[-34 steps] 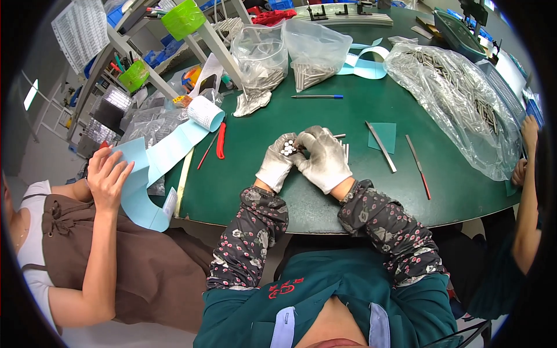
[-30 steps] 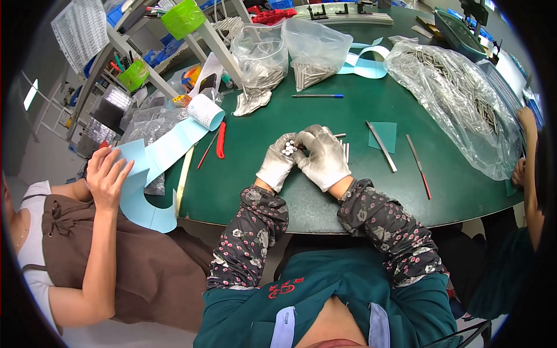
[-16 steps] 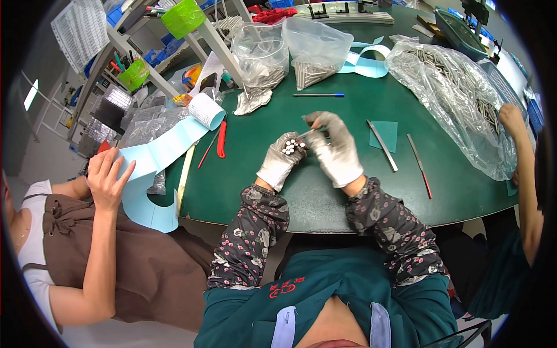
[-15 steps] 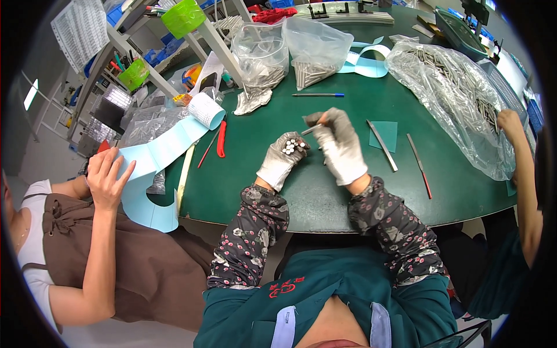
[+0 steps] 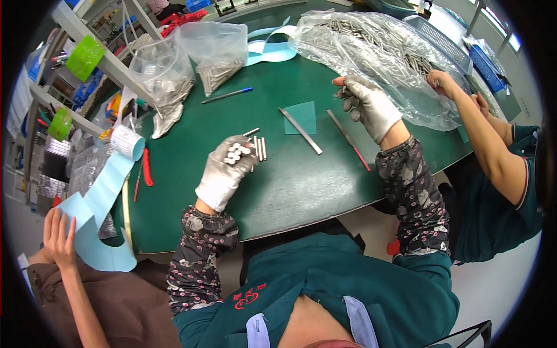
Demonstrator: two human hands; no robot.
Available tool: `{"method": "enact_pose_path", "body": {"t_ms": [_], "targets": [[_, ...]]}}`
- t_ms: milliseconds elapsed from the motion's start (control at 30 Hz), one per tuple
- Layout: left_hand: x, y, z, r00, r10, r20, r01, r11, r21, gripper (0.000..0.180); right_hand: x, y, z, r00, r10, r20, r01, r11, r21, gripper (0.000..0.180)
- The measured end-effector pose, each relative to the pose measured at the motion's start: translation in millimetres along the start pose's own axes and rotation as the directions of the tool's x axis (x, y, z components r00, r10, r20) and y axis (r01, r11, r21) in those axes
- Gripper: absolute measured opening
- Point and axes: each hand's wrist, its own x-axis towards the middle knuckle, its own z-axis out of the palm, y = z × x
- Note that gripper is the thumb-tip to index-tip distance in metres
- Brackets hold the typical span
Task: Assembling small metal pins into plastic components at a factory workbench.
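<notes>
My left hand (image 5: 223,174), in a white and grey work glove, is closed around a bundle of short metal rods (image 5: 237,152), whose pale round ends face up. Several more rods (image 5: 260,149) lie on the green table right beside its fingers. My right hand (image 5: 371,107), gloved too but with a bare fingertip showing, is raised over the table near the big clear bag of metal rods (image 5: 371,35). Its fingers are loosely curled and apart, and I see no rod in them. Below it lies a thin file with a red handle (image 5: 349,141).
A flat metal strip (image 5: 300,131) crosses a small green sheet (image 5: 307,110). A pen (image 5: 227,95) and bags of rods (image 5: 217,75) are farther back. At left, a co-worker's hand (image 5: 60,235) holds light blue strips (image 5: 107,191) near red-handled pliers (image 5: 147,167). Another person's hand (image 5: 442,83) touches the large bag.
My view has swung to the right. My right hand, which held a rod beside my left hand, has moved away toward the large bag. My left hand still grips the bundle.
</notes>
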Motion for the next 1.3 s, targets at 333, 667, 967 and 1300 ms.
{"method": "enact_pose_path", "body": {"t_ms": [333,667,967,1300], "targets": [[16.1,11.4,126.9,0.839,0.196,0.508,-0.516,0.586,0.625,0.023,8.4,33.8,-28.0,0.997,-0.077,0.018,0.075,0.855,-0.513,0.022],[23.7,-9.5,145.0,0.884,0.083,0.461,-0.394,0.663,0.636,0.02,12.2,40.7,-39.1,0.922,-0.366,0.126,0.24,0.287,-0.927,0.021],[23.7,-12.6,144.4,0.883,0.084,0.463,-0.391,0.677,0.624,0.02,14.5,44.2,-31.5,0.953,-0.202,0.226,0.298,0.491,-0.818,0.012],[23.8,-10.5,143.6,0.88,0.059,0.471,-0.389,0.659,0.644,0.017,10.6,41.5,-23.8,0.933,-0.159,0.323,0.36,0.45,-0.817,0.011]]}}
